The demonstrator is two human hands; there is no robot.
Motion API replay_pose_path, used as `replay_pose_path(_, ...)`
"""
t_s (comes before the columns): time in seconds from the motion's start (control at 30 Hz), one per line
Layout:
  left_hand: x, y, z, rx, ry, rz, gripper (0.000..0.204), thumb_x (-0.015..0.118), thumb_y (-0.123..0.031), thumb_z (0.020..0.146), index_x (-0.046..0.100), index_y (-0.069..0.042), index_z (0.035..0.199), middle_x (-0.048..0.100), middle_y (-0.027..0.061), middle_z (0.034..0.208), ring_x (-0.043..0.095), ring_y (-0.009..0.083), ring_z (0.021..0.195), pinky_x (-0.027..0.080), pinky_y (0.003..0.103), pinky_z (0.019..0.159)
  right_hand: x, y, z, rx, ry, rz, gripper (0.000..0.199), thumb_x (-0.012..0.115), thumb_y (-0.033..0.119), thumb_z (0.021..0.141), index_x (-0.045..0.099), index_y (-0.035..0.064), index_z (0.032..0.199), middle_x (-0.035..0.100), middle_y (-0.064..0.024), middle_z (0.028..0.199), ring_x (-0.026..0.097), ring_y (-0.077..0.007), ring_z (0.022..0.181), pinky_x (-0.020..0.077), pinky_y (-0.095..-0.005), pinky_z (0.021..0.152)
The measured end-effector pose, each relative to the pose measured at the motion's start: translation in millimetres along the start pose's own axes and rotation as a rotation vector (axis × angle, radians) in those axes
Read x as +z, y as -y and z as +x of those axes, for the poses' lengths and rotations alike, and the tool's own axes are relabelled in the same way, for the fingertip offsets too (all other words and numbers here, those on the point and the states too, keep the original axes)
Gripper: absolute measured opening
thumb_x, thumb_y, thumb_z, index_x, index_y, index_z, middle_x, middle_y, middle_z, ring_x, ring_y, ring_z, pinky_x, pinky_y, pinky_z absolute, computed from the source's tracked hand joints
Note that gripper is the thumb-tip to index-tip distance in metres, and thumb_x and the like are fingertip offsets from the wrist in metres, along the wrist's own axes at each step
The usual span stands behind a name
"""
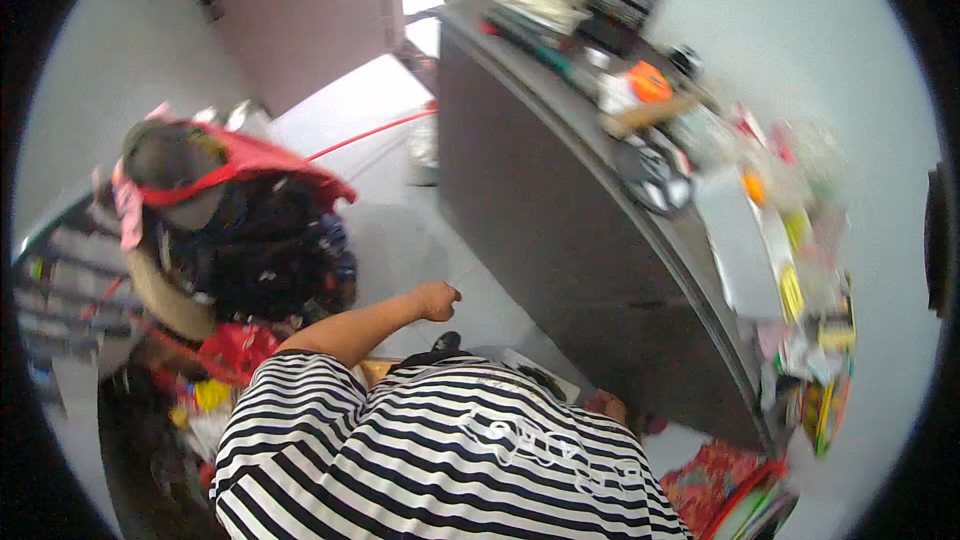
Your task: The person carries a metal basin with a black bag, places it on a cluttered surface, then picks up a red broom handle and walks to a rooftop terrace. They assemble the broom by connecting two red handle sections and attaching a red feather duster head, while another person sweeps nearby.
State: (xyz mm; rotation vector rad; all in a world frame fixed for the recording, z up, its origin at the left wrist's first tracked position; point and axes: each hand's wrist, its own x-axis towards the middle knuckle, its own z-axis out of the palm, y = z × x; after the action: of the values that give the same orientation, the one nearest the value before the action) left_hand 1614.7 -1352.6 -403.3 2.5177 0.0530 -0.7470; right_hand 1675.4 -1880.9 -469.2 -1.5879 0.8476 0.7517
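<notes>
The left hand (437, 300) reaches out from the striped shirt (430, 450) toward 12 o'clock over the pale floor (400, 230). Its grip is curled into a fist with the fingers pressed together, and I cannot tell whether anything is inside it. Just at 6 o'clock of the fist, near but apart from it, a small dark object (446, 342) shows at the shirt's upper edge. It is the nearest thing to that hand, and too little of it shows to tell what it is. At 4 o'clock of it lies a flat grey-white piece (535, 368).

The right hand (606, 406) barely peeks out at 3 o'clock of the shirt, close to the foot of the dark bench (540, 210) — its grip cannot be told.

The bench top is crowded with clutter, an orange round thing (650, 82) among it. At 9 o'clock of the fist sits a heap of bags, a red and black bag (250, 210) uppermost, with a red cord (370, 135) trailing across the floor.

By my judgement, handling here goes best with the fist opened before it comes down on the dark object, and with the forearm kept low and clear of the bag heap — the shirt hides much of the near floor, so leaning forward would help the view.
</notes>
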Motion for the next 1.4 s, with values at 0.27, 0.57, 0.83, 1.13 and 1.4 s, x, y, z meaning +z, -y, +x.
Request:
replay_pose_path(0.27,31,104,-139,-0.515,0.132,-0.036,0.034,0.057,-0.017,0.073,0.067,-0.007,0.104,0.065,0.0196,0.105,0.062,0.035,0.101,0.051,0.043,0.084,153,124,-6,-0.19,0.538,-0.319,0.034,0.054,0.013,0.09,0.053,0.0005,0.122,0.065,-0.0182,0.1,0.066,-0.0273,0.079,0.0562,-0.0388,0.07)
replay_pose_path(0.57,71,118,-131,-0.311,0.127,-0.497,0.041,0.064,-0.029,0.079,0.064,-0.011,0.116,0.065,0.0183,0.109,0.061,0.0364,0.101,0.048,0.044,0.086,133,117,122,-0.081,0.421,-0.317,0.029,0.06,0.019,0.089,0.06,0.004,0.114,0.068,-0.0164,0.091,0.066,-0.026,0.082,0.0561,-0.0368,0.074)
replay_pose_path(0.83,-54,170,-28,-0.379,-0.11,-0.725,0.038,0.054,-0.018,0.076,0.066,-0.004,0.11,0.068,0.015,0.074,0.066,0.0256,0.06,0.053,0.038,0.059,208,341,66,-0.529,0.076,-0.32,0.029,0.059,0.018,0.089,0.061,0.0036,0.114,0.068,-0.0164,0.092,0.066,-0.0257,0.082,0.0556,-0.0362,0.075)
replay_pose_path(1.13,-180,295,110,-0.416,-0.04,-0.864,0.034,0.054,-0.012,0.077,0.066,-0.007,0.108,0.068,0.0141,0.075,0.065,0.0236,0.056,0.053,0.037,0.048,254,496,58,-0.741,-0.207,-0.279,0.029,0.059,0.018,0.089,0.061,0.0032,0.114,0.068,-0.0164,0.093,0.066,-0.0253,0.083,0.0551,-0.0355,0.076)
replay_pose_path(1.4,-256,478,99,-0.625,-0.384,-0.82,0.036,0.054,-0.012,0.075,0.066,-0.003,0.107,0.068,0.0204,0.083,0.068,0.0296,0.071,0.056,0.04,0.062,327,511,27,-0.649,-0.313,-0.431,0.029,0.059,0.017,0.089,0.061,0.0028,0.114,0.068,-0.0165,0.094,0.066,-0.025,0.084,0.0546,-0.0349,0.078)
